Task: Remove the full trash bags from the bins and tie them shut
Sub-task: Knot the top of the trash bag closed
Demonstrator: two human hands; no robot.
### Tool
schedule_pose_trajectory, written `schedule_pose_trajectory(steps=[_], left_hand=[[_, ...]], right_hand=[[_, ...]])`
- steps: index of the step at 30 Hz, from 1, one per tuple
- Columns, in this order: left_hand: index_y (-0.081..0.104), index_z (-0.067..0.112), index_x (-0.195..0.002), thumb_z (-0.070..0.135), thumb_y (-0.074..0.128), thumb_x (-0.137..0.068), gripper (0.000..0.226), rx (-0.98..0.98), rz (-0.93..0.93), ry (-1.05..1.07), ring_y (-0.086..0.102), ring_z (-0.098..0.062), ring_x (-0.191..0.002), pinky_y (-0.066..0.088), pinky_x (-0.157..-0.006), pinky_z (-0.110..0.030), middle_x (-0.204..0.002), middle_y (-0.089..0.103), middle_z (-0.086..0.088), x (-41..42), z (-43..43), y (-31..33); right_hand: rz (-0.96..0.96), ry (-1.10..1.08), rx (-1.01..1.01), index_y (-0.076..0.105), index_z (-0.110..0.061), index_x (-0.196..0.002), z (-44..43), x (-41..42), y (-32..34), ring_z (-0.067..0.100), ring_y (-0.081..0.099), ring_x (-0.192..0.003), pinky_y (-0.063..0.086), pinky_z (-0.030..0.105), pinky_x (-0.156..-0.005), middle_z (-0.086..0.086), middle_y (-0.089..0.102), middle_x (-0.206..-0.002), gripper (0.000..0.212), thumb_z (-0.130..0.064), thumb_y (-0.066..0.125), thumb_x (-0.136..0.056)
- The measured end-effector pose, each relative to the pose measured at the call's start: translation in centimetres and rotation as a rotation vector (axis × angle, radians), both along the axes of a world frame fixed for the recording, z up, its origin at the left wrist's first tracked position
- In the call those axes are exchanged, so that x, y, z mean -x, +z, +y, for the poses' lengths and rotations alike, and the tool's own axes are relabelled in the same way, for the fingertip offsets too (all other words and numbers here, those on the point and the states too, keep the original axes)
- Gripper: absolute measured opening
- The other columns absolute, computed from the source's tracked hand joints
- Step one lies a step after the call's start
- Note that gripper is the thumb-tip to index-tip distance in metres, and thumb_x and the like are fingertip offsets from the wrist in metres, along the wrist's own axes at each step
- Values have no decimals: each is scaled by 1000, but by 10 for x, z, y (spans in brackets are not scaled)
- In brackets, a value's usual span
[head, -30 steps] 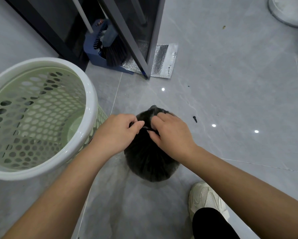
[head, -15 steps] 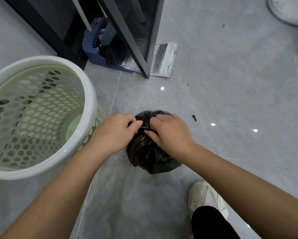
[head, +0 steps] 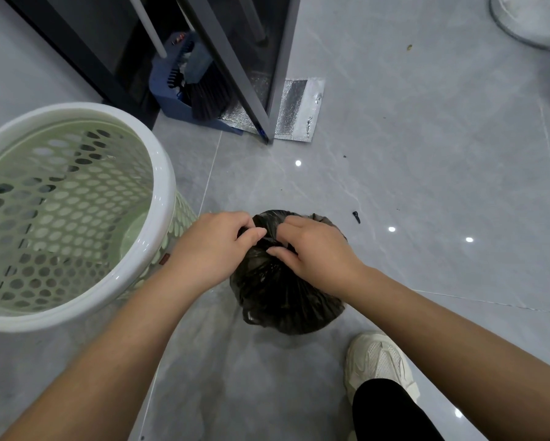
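Far left of the frame there's a pale green bin (head: pixel 168 198) with a white rim and holes all over the sides, standing upright on the grey tile floor (head: pixel 426 160). You can see down to its bottom and there's no bag in it. Above it, upper middle-left, a blue dustpan (head: pixel 172 101) with a black brush (head: pixel 208 97) sits tucked behind a dark door frame.

Moving toward the centre, the left hand (head: pixel 213 246) has its fingers curled in, with thumb and forefinger pinching the bunched plastic at the top of the bag. The black trash bag (head: pixel 286 297) sits on the floor just right of the bin, bulging and gathered at the neck. The right hand (head: pixel 315 249) is on the other side of that neck, fingers bent and gripping a twist of the plastic, almost touching the left hand. I can't tell if there's a knot in there, the fingers cover it.

Upper centre, a silvery foil sheet (head: pixel 299 109) lies flat by the frame. A little black scrap (head: pixel 356 217) lies just right of the bag. Lower right there's a cream sneaker (head: pixel 375 361), and the top right corner shows a round white base (head: pixel 528 20).
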State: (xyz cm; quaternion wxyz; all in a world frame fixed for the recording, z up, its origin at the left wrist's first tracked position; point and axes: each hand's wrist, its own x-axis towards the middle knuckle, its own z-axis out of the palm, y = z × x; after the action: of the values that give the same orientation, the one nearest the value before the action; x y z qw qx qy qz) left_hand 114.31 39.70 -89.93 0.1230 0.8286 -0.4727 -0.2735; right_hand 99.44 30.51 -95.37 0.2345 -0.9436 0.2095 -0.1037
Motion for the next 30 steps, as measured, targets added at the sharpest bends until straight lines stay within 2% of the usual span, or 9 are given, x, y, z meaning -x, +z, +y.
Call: schedule_pose_trajectory(steps=[5, 8, 10, 13, 18, 21, 26, 28, 30], left_hand=[[55, 28, -73, 40, 50, -92, 23, 17, -23, -5, 49, -9, -60, 31, -51, -29, -61, 53, 7, 2, -3, 1], [55, 26, -76, 40, 49, -93, 24, 20, -29, 4, 47, -7, -60, 29, -50, -28, -61, 51, 8, 2, -4, 1], [56, 23, -77, 40, 48, -94, 25, 18, -28, 6, 46, -6, -60, 29, -51, -27, -62, 50, 8, 1, -4, 0], [55, 23, -75, 38, 47, -94, 25, 11, 15, 13, 50, -5, -61, 35, -53, -28, -66, 60, 6, 1, -3, -2], [55, 22, -79, 37, 50, -94, 21, 3, 24, 28, 49, -12, -61, 34, -54, -31, -60, 51, 6, 1, -3, -3], [54, 24, -77, 40, 49, -94, 24, -2, 21, 21, 49, -10, -59, 35, -53, -30, -59, 51, 6, 1, -3, -2], [61, 23, -72, 41, 46, -95, 33, 13, 22, 5, 53, -12, -62, 40, -58, -32, -62, 58, 7, -3, -2, 3], [61, 23, -71, 42, 45, -95, 34, 14, 16, 4, 52, -10, -60, 39, -56, -31, -60, 57, 8, -4, -2, 4], [61, 22, -73, 42, 45, -95, 34, 10, 9, 2, 52, -11, -59, 39, -55, -32, -57, 55, 6, -4, -1, 4]], right_hand=[[91, -111, 95, 53, -16, -103, 1, -6, 6, 21, 53, -62, 40, 30, -47, 1, 56, -90, 19, -32, 52, -92], [93, -141, 136, 59, -13, -90, 2, -7, 4, 21, 52, -55, 39, 28, -41, 3, 52, -93, 15, -28, 56, -89], [44, -139, 177, 62, -11, -79, 2, -5, 2, 18, 53, -61, 39, 28, -38, 3, 54, -89, 18, -27, 60, -87], [16, -86, 172, 64, -12, -80, 1, -5, -2, 19, 58, -67, 45, 31, -40, 0, 60, -87, 20, -30, 59, -87], [45, -121, 200, 59, -15, -70, -1, -5, -3, 22, 49, -42, 21, 19, -36, -2, 53, -65, 25, -35, 67, -83], [71, -137, 215, 58, -15, -77, 1, -6, -3, 23, 50, -43, 31, 25, -39, -2, 57, -64, 22, -35, 62, -85], [34, -114, 279, 56, -13, -62, -2, -6, -3, 22, 52, -61, 29, 28, -57, 2, 54, -66, 25, -31, 67, -76], [19, -73, 226, 53, -13, -62, -2, -7, -2, 22, 50, -61, 32, 29, -56, 3, 53, -66, 25, -29, 65, -77], [34, -88, 166, 47, -16, -68, -1, -8, 0, 20, 46, -53, 26, 25, -47, 1, 52, -62, 26, -29, 65, -81]])
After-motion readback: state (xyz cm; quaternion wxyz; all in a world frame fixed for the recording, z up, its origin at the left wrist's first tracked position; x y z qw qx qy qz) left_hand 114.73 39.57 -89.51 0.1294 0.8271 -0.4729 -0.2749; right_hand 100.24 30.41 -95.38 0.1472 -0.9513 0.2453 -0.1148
